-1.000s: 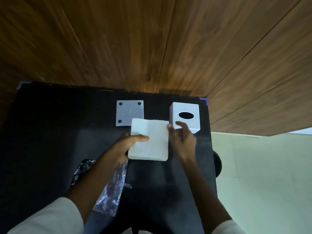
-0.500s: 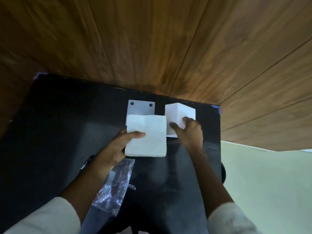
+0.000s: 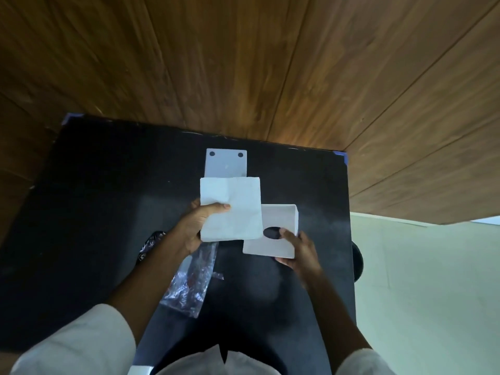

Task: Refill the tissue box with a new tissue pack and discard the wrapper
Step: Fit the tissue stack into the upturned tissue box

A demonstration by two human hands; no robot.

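My left hand grips a white stack of tissues, thumb on top, held above the black table. Right beside it, my right hand holds the white tissue box tilted toward me, thumb at its dark oval slot; the stack overlaps the box's left edge. The box's flat white base plate, with dark round holes at its corners, lies on the table behind the stack. The clear plastic wrapper lies crumpled on the table under my left forearm.
A wood-panelled wall rises behind the table. Pale floor lies past the table's right edge, where a dark round object pokes out. The table's left half is bare black surface.
My right hand took hold of the tissue box at the back right, lifted it and brought it nearer, tilted beside the stack. My left hand kept holding the tissue stack.
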